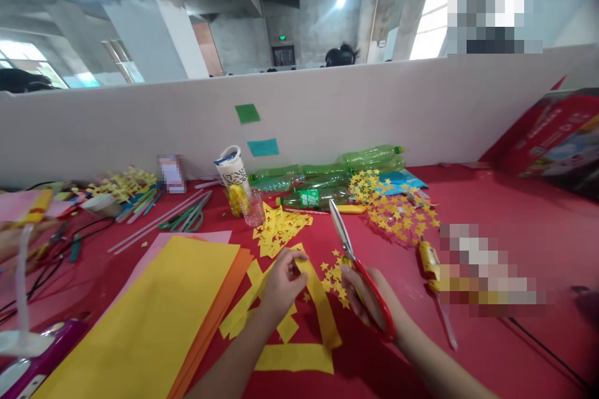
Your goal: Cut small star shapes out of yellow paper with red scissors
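My right hand (358, 296) grips a pair of red-handled scissors (342, 229). The blades point up and away from me and look nearly closed. A yellow strip (322, 302) hangs from the curled fingers of my left hand (284, 280), its far end slanting down to the right. Small yellow stars (335, 277) lie loose between my two hands. Under and around my left wrist are other yellow pieces, including a wide strip (294, 358) near the front. Just beyond my left hand sits a heap of yellow scraps with star-shaped holes (279, 227).
Yellow sheets (154, 305) cover orange and pink ones at left. Green plastic bottles (322, 176) lie along the white partition (187, 112). More stars (397, 206) spread at back right. A yellow glue gun (428, 262) lies to the right. Another person's hand (16, 234) shows at far left.
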Available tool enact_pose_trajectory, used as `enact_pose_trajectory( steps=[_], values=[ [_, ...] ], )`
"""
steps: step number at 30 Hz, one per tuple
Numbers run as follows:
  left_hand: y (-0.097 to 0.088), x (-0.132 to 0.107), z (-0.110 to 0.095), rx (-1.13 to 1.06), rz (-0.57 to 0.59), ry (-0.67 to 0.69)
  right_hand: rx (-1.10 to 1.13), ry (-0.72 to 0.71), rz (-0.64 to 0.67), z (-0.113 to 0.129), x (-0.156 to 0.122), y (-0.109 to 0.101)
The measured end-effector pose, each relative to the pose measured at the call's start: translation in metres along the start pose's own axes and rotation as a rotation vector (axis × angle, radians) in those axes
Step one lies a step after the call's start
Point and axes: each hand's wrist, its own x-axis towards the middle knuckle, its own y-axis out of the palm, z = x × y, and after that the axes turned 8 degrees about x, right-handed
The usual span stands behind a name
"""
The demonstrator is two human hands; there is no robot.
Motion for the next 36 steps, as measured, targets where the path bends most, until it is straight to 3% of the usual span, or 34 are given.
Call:
enact_pose_trajectory(
  steps=[4,8,17,21,25,30,33,36],
  values=[
    [0.007,0.002,0.008,-0.056,0.020,-0.098,0.052,0.015,0.015,-0.001,0.001,-0.002],
    [0.001,0.001,0.009,-0.143,0.061,-0.183,0.106,0.021,0.005,-0.005,0.005,-0.003],
    [-0.016,-0.002,-0.011,-0.241,-0.065,-0.124,0.012,-0.055,-0.107,0.006,0.013,-0.010],
    [-0.014,-0.005,-0.017,-0.444,0.024,-0.183,-0.025,-0.070,-0.080,0.012,0.014,-0.010],
    [-0.011,-0.009,-0.024,-0.536,0.127,-0.158,-0.065,-0.034,0.008,0.022,0.007,0.004],
    [-0.023,-0.015,-0.037,-0.320,0.148,-0.077,-0.131,-0.023,-0.034,0.035,0.004,0.021],
    [-0.033,-0.015,-0.037,0.117,0.122,0.044,-0.152,-0.083,-0.120,0.043,0.012,0.021],
    [-0.033,-0.015,-0.028,0.570,0.247,0.173,-0.152,-0.147,-0.142,0.051,0.023,0.020]
  ],
)
